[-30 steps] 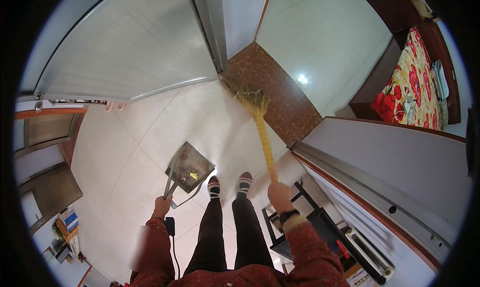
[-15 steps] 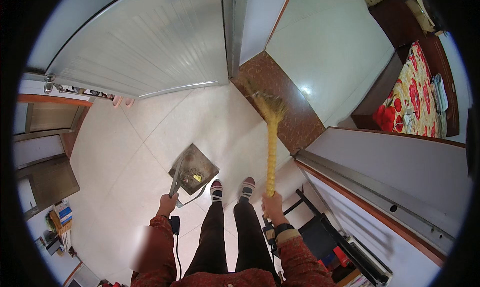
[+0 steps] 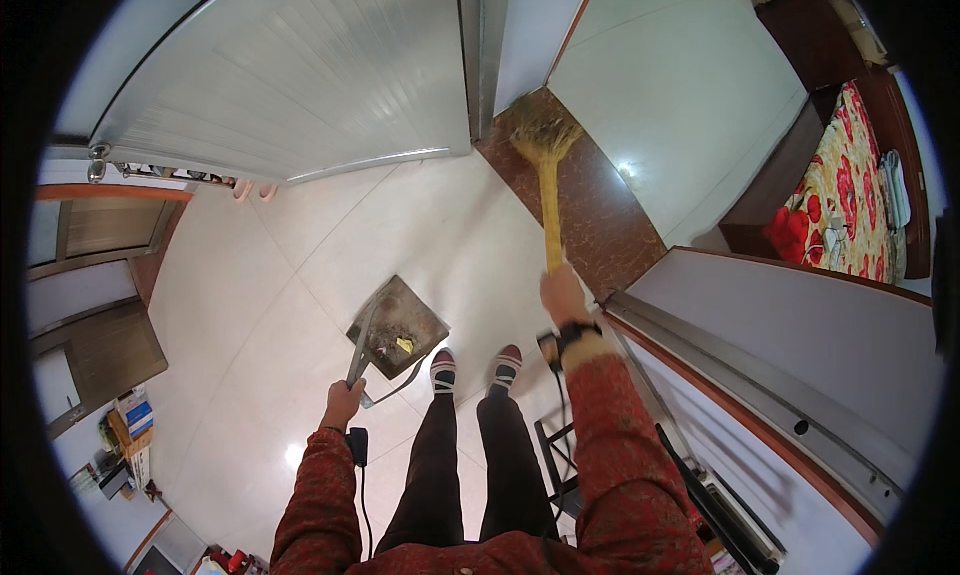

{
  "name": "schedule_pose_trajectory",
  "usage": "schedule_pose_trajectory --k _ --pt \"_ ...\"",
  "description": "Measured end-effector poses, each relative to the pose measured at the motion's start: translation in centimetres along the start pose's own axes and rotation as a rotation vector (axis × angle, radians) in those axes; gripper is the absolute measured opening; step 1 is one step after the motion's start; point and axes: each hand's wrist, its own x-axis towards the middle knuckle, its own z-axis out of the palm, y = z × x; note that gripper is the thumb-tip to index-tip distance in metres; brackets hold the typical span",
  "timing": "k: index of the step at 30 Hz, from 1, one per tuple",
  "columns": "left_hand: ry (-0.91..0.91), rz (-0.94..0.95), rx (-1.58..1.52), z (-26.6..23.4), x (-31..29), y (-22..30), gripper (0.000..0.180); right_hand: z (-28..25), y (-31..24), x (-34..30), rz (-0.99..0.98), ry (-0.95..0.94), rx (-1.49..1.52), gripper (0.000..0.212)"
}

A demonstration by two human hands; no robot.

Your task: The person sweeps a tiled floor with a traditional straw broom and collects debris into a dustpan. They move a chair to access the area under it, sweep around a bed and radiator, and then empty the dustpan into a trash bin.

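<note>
A yellow broom [image 3: 549,200] reaches away from me, its bristles over the brown doorway threshold [image 3: 590,210]. My right hand [image 3: 563,295] is closed round the near end of its handle, the arm stretched forward. Lower left, my left hand [image 3: 343,403] grips the metal handle of a square dustpan [image 3: 405,310]. The pan lies on the pale tiles just ahead of my feet. Dark dirt and a small yellow scrap [image 3: 404,345] are inside it. What the bristles touch on the threshold is too blurred to tell.
A grey panelled door [image 3: 300,85] stands at the upper left, and a white wall [image 3: 780,325] borders the right. Beyond the threshold is a room with a red-flowered bed [image 3: 835,195]. A black-framed chair [image 3: 690,475] stands close to my right side. Pink slippers [image 3: 255,190] lie by the door.
My right hand has pushed the broom forward, so its bristles have moved farther onto the threshold. My left hand still holds the dustpan in about the same place.
</note>
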Motion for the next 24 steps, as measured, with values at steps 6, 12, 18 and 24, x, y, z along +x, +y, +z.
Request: schedule_pose_trajectory --k 6,12,18,24 --pt "-0.029 0.007 -0.002 -0.2 0.1 0.2 0.058 -4.4 6.1 -11.4 0.130 -0.113 0.282 0.036" --pt "-0.036 -0.007 -0.020 0.3 0.5 -0.6 0.057 -3.3 2.9 -9.4 0.192 0.014 0.432 0.033" --pt "-0.014 0.054 -0.008 0.6 0.9 -1.6 0.058 -4.0 2.8 -3.3 -0.101 0.060 0.007 0.032" --pt "-0.007 0.026 -0.056 0.9 0.7 -1.1 0.060 -9.8 8.9 -11.0 -0.054 -0.073 0.049 0.037"
